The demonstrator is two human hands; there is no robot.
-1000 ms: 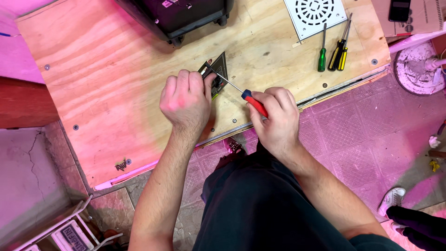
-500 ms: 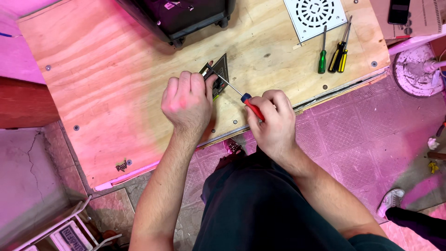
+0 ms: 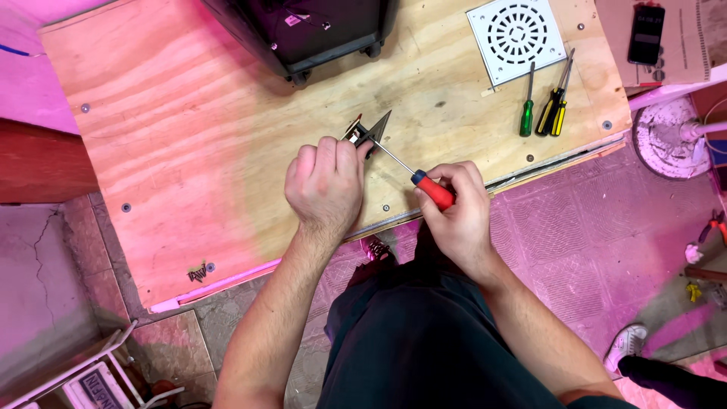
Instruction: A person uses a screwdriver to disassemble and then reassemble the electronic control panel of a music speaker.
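Screwdriver [image 3: 424, 182] gripped in right hand [image 3: 458, 216], tip at small metal part [image 3: 371, 130] clamped by left hand [image 3: 327, 182]; fastening looked unfinished.

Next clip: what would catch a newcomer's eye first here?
Mid-frame, the left hand pins a small dark triangular part to the plywood table while the right hand works a red-handled screwdriver into it. At upper right lie a white round-patterned drain grate and three spare screwdrivers; a black wheeled case sits at the table's top edge.
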